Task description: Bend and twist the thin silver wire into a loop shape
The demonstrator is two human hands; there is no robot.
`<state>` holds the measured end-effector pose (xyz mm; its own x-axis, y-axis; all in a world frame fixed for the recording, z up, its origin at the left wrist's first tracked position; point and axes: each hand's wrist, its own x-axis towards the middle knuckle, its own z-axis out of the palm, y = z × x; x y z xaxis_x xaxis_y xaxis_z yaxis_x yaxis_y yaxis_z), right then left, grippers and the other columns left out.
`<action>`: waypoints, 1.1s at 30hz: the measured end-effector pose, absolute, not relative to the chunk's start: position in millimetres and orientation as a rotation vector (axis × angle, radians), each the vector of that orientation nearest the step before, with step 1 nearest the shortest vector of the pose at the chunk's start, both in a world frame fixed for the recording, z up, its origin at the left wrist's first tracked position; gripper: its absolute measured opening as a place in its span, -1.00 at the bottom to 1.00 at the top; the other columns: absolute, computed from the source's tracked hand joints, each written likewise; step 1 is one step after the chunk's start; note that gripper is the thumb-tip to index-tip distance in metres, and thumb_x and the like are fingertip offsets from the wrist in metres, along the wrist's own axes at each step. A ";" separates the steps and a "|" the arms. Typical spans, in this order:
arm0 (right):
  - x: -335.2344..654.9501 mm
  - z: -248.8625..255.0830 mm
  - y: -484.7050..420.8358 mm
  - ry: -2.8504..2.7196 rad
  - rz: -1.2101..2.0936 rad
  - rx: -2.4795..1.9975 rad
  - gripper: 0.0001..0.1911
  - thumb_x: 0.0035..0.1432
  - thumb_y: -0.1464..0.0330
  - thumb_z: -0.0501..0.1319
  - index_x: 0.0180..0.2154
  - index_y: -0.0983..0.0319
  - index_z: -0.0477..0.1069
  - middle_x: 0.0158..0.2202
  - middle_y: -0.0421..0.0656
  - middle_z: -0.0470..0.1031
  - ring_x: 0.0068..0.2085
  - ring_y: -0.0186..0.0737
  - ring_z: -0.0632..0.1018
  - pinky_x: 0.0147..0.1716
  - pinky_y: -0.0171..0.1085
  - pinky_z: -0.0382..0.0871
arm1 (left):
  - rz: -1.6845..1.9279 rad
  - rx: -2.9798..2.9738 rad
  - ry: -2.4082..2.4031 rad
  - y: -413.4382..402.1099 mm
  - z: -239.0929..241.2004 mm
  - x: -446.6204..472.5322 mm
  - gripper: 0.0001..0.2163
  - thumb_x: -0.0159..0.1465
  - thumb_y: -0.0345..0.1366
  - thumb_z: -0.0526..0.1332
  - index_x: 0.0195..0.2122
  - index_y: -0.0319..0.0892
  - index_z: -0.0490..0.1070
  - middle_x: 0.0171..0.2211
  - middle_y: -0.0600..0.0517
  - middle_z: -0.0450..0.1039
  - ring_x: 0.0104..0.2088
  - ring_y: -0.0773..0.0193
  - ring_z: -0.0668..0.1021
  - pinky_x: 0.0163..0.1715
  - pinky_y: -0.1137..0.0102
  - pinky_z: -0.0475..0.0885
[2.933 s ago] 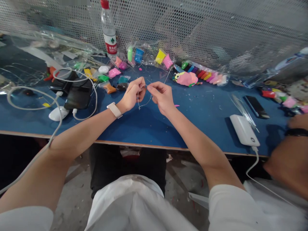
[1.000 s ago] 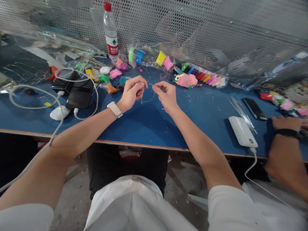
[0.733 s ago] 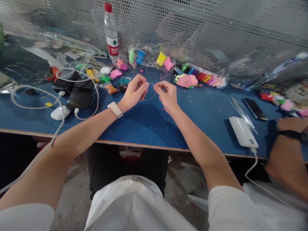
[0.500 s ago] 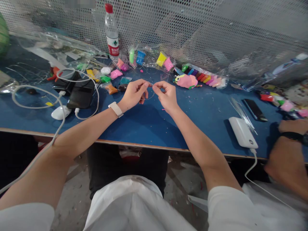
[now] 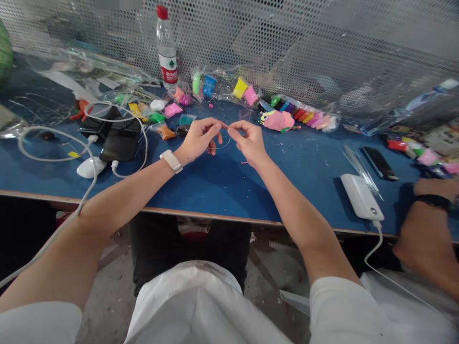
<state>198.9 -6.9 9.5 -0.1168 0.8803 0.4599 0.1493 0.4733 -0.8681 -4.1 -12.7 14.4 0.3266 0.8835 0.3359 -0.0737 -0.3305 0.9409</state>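
Note:
My left hand (image 5: pixel 200 137) and my right hand (image 5: pixel 249 139) meet over the table, thumb and forefinger pinched on each, with the fingertips almost touching. A thin, pale wire or thread (image 5: pixel 225 145) curves between them, below the fingertips. It is too fine for me to tell which it is. Under my right hand a tiny pink looped piece (image 5: pixel 244 163) lies on the blue tabletop (image 5: pixel 215 186). Just beyond that hand rests a pink clay figure (image 5: pixel 278 121) with a yellow-edged head and a white eye.
Bags of coloured clay (image 5: pixel 172 110) line the back, beside a water bottle (image 5: pixel 168 57). Black power banks (image 5: pixel 121 138) and a looping white cable (image 5: pixel 93 167) lie left. To the right are a white power bank (image 5: pixel 361 197), a phone (image 5: pixel 379 163) and another person's arm (image 5: pixel 426 234).
Both hands keep nearly the same place and pinch. The fine wire or thread below the fingertips has shifted slightly, and the tiny pink piece shows a little more.

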 end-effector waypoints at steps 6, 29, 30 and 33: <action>196.2 12.1 -4.5 -1.367 0.864 -1.016 -0.22 0.21 -0.47 0.22 -0.40 0.12 0.48 -0.48 -0.25 0.35 -0.50 -0.35 0.38 -0.55 -0.30 0.31 | 1.310 1.852 1.011 -15.3 13.3 -4.9 -0.81 0.54 -0.36 0.21 -0.24 -0.17 0.56 -0.60 0.16 0.49 -0.73 0.40 0.52 -0.71 0.54 0.34; 200.1 11.9 -10.1 -1.638 0.665 -0.909 -0.38 0.23 -0.32 0.39 -0.14 0.08 0.59 -0.23 -0.17 0.68 -0.26 -0.19 0.65 -0.21 -0.15 0.55 | 1.373 2.056 1.085 -14.8 9.8 -4.3 -0.79 0.48 -0.29 0.24 -0.34 -0.13 0.55 -0.64 0.15 0.50 -0.72 0.39 0.48 -0.53 0.44 0.38; 200.2 11.5 -10.1 -1.632 0.659 -0.916 -0.39 0.23 -0.32 0.39 -0.13 0.07 0.58 -0.21 -0.16 0.69 -0.22 -0.18 0.67 -0.17 -0.13 0.57 | 1.382 2.076 1.084 -14.6 9.9 -4.5 -0.78 0.49 -0.28 0.23 -0.32 -0.13 0.58 -0.63 0.15 0.51 -0.72 0.40 0.49 -0.52 0.44 0.39; 200.3 11.8 -11.2 -1.611 0.631 -0.928 -0.40 0.24 -0.32 0.38 -0.14 0.07 0.57 -0.17 -0.14 0.70 -0.13 -0.14 0.69 -0.07 -0.11 0.60 | 1.383 2.125 1.043 -15.8 10.4 -4.4 -0.78 0.51 -0.27 0.22 -0.26 -0.13 0.61 -0.57 0.14 0.57 -0.71 0.42 0.50 -0.54 0.45 0.39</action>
